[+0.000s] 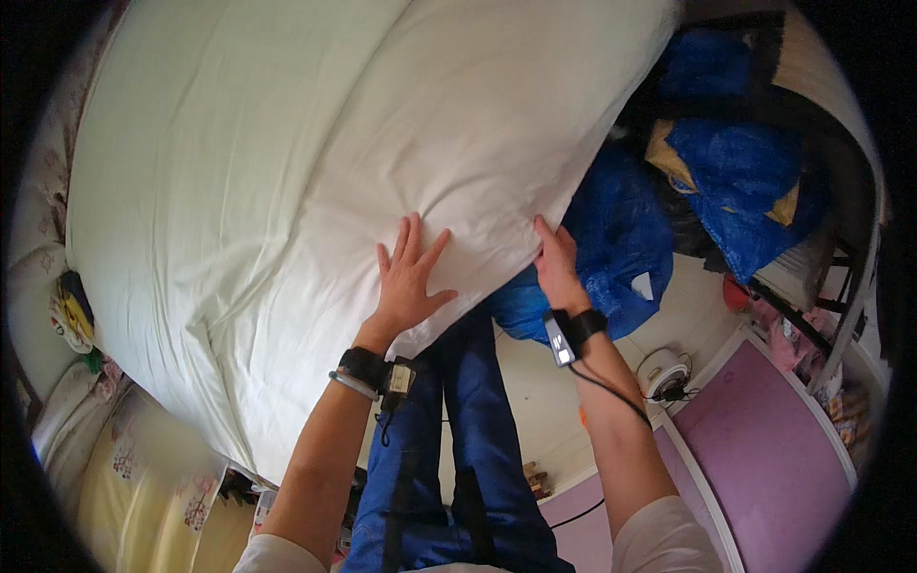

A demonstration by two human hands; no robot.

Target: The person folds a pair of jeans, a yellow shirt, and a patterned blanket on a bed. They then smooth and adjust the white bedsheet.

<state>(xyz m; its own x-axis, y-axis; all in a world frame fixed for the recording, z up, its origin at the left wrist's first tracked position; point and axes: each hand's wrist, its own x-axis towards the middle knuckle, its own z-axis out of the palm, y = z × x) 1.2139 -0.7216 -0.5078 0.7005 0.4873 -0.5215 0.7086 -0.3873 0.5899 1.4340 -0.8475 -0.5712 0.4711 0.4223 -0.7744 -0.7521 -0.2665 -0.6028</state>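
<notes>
A large white sheet [236,136] is spread over a bed before me and hangs at its near edge. My left hand [412,283] lies flat on the cloth, palm down with its fingers spread. Further right, my right hand [557,261] pinches the sheet's edge, thumb on top and the other fingers partly hidden beneath. Soft creases run through the cloth between and beyond both hands. A long fold [304,193] crosses the sheet to the left of my hands.
A full blue plastic sack [623,215] stands on the tiled floor beside the bed, close to my right hand. More blue sacks [745,172] are on a dark-framed rack. A white round appliance [663,372] sits near purple panels [759,422]. Yellow curtains [114,501] hang at lower left.
</notes>
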